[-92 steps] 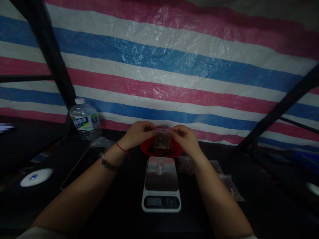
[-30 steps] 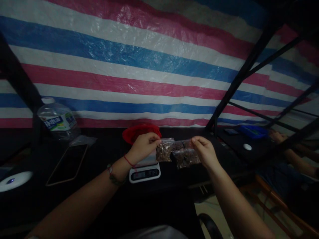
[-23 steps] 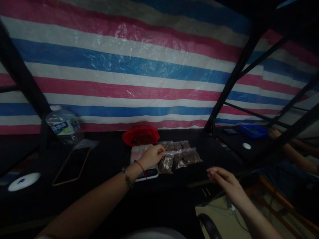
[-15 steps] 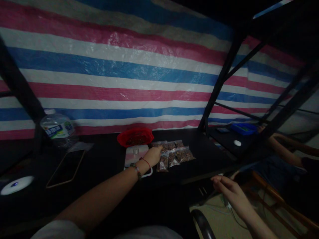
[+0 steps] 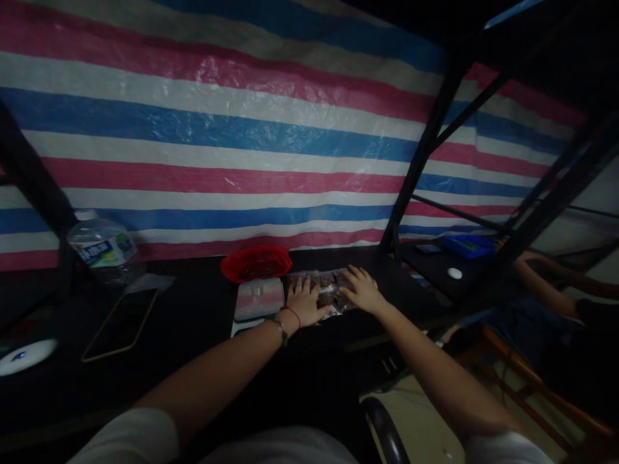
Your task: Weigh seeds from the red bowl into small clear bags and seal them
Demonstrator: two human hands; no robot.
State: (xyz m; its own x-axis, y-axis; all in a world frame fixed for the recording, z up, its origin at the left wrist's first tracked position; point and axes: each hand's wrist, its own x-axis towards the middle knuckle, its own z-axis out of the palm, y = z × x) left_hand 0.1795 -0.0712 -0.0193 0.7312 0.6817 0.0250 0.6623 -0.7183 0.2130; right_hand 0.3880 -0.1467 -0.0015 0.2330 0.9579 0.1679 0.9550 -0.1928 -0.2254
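Several small clear plastic bags (image 5: pixel 327 293) filled with brown bits lie grouped on the dark table. My left hand (image 5: pixel 304 303) rests over the left side of the group, fingers spread. On the right side of the group lies my right hand (image 5: pixel 362 289), its fingers also spread and pointing away from me. Both palms hide part of the bags. Left of the left hand sits a small scale (image 5: pixel 260 299) with a flat plate. Behind the scale is a red basket (image 5: pixel 256 263) with dark bits inside.
On the left are a phone (image 5: pixel 120 324), a clear bottle (image 5: pixel 104 251) and a white oval device (image 5: pixel 28 356). Dark metal posts (image 5: pixel 420 154) frame the table before a striped sheet (image 5: pixel 232 174). Another person's arm (image 5: pixel 546 287) reaches toward a blue tray (image 5: pixel 468 246) at right.
My right hand has come up from below the table edge onto the bags. My left hand has gone from pointing at the bags to lying spread over them.
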